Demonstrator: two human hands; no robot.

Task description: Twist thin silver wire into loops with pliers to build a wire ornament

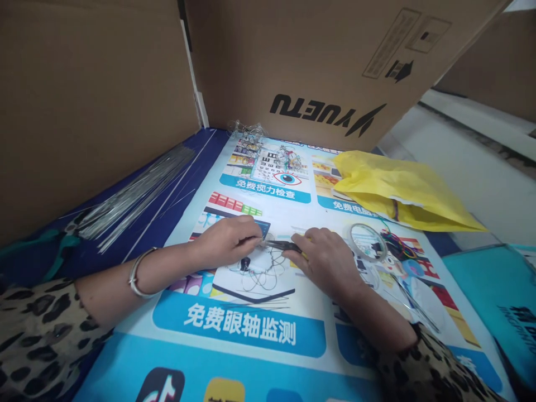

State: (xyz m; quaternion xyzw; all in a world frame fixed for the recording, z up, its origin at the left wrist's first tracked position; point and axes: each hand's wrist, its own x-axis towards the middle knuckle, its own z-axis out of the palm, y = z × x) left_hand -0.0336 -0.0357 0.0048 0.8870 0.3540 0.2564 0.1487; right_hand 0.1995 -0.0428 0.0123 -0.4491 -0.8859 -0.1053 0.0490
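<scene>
My left hand is closed on a wire piece of thin looped wire, its thumb and forefinger pinched at the upper edge. In my right hand is a pair of pliers, whose dark narrow jaws point left and meet the wire beside my left fingertips. The wire loops hang below the jaws, over the printed poster. Whether the jaws are fully closed is too small to tell.
Straight wires and green-handled pliers lie at left. Tangled wire sits at the back, near cardboard walls. At right are a yellow bag, a clear roll, coloured cords, metal tools and a teal bag.
</scene>
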